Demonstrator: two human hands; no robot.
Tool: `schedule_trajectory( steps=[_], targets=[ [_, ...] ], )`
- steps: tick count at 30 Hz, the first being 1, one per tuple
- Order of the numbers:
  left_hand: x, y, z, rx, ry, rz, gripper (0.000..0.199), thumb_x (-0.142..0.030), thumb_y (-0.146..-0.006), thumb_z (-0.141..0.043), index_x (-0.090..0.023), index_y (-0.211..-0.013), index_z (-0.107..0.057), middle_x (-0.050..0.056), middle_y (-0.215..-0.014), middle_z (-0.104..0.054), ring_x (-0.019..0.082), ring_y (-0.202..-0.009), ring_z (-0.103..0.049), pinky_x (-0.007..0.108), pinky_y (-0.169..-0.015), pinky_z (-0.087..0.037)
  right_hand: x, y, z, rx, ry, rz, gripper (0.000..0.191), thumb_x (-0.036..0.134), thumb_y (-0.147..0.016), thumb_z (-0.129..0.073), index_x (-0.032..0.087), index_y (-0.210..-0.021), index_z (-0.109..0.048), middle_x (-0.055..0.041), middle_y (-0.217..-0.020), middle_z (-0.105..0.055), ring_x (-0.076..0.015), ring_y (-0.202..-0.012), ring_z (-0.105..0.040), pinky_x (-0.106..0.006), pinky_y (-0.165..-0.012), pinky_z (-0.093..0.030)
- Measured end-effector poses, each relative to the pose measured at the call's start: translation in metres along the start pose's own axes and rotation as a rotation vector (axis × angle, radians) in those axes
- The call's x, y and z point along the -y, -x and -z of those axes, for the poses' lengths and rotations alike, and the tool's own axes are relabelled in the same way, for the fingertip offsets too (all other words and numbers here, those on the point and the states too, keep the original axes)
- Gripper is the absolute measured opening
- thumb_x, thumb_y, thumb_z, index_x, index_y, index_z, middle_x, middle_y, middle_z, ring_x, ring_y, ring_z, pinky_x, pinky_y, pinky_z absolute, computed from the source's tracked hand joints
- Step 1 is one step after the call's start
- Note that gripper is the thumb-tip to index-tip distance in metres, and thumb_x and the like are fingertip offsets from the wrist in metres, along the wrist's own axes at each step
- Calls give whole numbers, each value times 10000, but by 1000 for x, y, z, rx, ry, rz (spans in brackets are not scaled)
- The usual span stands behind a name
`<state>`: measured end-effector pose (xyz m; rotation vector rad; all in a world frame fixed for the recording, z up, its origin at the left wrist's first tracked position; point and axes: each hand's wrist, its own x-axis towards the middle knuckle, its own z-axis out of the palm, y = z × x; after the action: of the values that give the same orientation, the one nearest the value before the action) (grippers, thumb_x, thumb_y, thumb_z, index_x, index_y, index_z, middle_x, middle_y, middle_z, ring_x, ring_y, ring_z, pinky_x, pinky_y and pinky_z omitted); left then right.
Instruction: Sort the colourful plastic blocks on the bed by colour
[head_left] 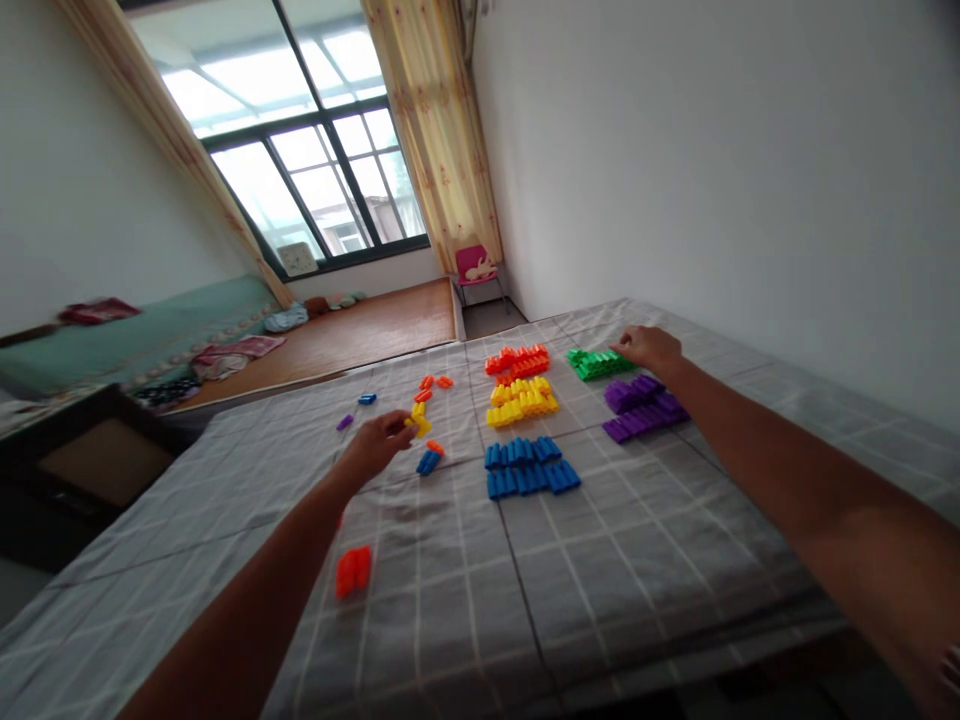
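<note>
My left hand [381, 440] pinches a yellow piece [421, 424] at the left of the cloth, close to a blue piece [428, 462] and several orange pieces [445, 382]. At the right, my right hand [649, 348] has its fingers closed at the edge of the green pieces [594, 364]; what they hold, if anything, is too small to tell. Between my hands lie grouped rows of orange pieces [519, 360], yellow pieces [523, 401] and blue pieces [528, 467]. Purple pieces [643, 407] lie in rows below the green ones, beside my right forearm.
Under everything spreads a grey checked cloth [450, 590]. Nearer me on the left are more orange pieces [353, 572]. A small purple piece [344, 423] and a blue one [367, 399] lie farther left. A dark cabinet [90, 470] borders the left side; a pink chair [477, 266] stands beyond.
</note>
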<state>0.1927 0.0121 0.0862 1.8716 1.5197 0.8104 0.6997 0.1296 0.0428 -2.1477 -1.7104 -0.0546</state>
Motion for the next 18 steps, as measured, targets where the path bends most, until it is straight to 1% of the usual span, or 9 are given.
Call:
schedule_trajectory(
  steps=[1,3,6,7,9,12,14,16,18],
  targets=[
    [-4,-8,-9,8,34,-10,469,-535,-671,-680,-154,-944,-654,37,-823,-674,194,-775,-657,355,-717,-565,-2,1,1,-30,-34,-3,403,543,-789,-561,212,-967,-707,-107,-960,-716,-263,-904,-648,-353,-760,-471],
    [-13,-27,-26,14,118,-23,454,-477,-668,-701,-155,-979,-622,34,-820,-666,185,-763,-656,348,-686,-565,-9,4,2,-136,-123,-14,413,537,-817,-521,209,-1005,-687,-98,-951,-716,-256,-881,-649,-347,-758,-473],
    [-30,-55,-54,57,169,-62,409,-388,-687,-715,-170,-999,-564,-2,-734,-635,142,-683,-636,315,-642,-557,-23,8,0,-342,-240,-27,371,437,-869,-457,188,-1059,-655,-110,-979,-708,-252,-857,-649,-348,-770,-472],
    [-37,-63,-65,73,171,-87,378,-367,-698,-711,-169,-982,-558,-9,-715,-624,131,-664,-629,304,-635,-553,-27,10,-2,-398,-265,-26,358,398,-876,-441,180,-1070,-647,-116,-993,-704,-250,-851,-648,-350,-778,-470],
    [-54,-79,-87,122,151,-148,318,-332,-714,-700,-156,-942,-567,1,-732,-623,116,-647,-620,283,-622,-544,-37,13,-6,-470,-302,-19,344,344,-874,-426,168,-1080,-638,-123,-1009,-700,-242,-826,-648,-351,-786,-466],
    [-84,-101,-121,168,37,-237,267,-293,-705,-701,-130,-897,-611,30,-774,-638,109,-628,-606,244,-576,-514,-47,16,-10,-512,-332,-15,335,311,-858,-429,163,-1075,-638,-120,-992,-700,-231,-784,-644,-345,-773,-464],
    [-100,-116,-137,169,-44,-278,247,-268,-695,-701,-120,-882,-639,32,-754,-641,108,-613,-593,223,-545,-485,-51,17,-12,-522,-340,-9,331,307,-849,-438,163,-1067,-640,-119,-972,-698,-230,-776,-640,-342,-758,-463],
    [-109,-132,-143,150,-77,-279,226,-237,-689,-696,-114,-875,-659,23,-709,-633,100,-590,-574,212,-532,-466,-53,17,-13,-525,-343,-1,324,303,-845,-445,164,-1061,-642,-121,-963,-696,-234,-783,-637,-341,-749,-460],
    [-110,-146,-140,124,-76,-214,197,-199,-685,-689,-106,-859,-671,8,-659,-614,87,-560,-552,211,-540,-467,-54,17,-15,-515,-344,9,319,294,-845,-447,165,-1062,-642,-122,-966,-693,-234,-784,-633,-340,-745,-454]
  ],
)
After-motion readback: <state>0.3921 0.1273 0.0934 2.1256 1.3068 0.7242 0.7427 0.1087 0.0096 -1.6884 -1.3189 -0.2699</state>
